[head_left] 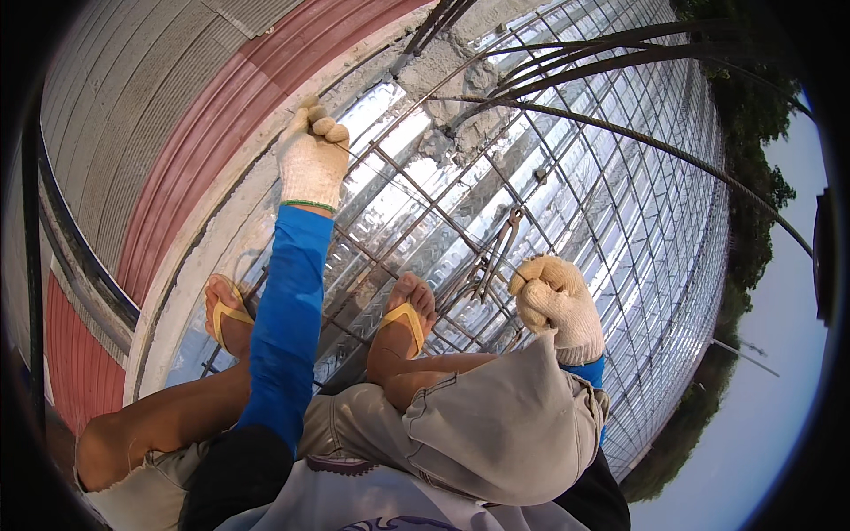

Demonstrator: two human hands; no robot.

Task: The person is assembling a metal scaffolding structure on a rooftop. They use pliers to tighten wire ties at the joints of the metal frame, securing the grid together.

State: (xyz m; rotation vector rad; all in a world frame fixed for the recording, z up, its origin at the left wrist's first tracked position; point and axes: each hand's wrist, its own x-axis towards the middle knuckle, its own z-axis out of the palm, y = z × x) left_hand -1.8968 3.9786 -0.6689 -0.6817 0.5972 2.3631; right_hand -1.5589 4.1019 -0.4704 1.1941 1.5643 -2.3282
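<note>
Both my hands wear cream knitted work gloves. My left hand (314, 155) reaches forward to the edge of the steel rod mesh (425, 199), fingers curled closed beside a rod end. Whatever lies in its grip is hidden. In front of my right knee, my right hand (560, 305) is closed with its fingers bunched together, and I cannot see what they hold. Just left of it, a pair of pincers (505, 241) lies on the mesh. Next to its handles is a small tangle of thin wire (476, 281).
Shiny silver foil-faced sheeting (567, 230) lies under the mesh. Thick bent steel bars (620, 133) rise from rough concrete (452, 97) ahead. At left runs a concrete ledge (199, 239), with red and grey corrugated roofing (190, 146) beyond. My sandalled feet stand on the mesh area.
</note>
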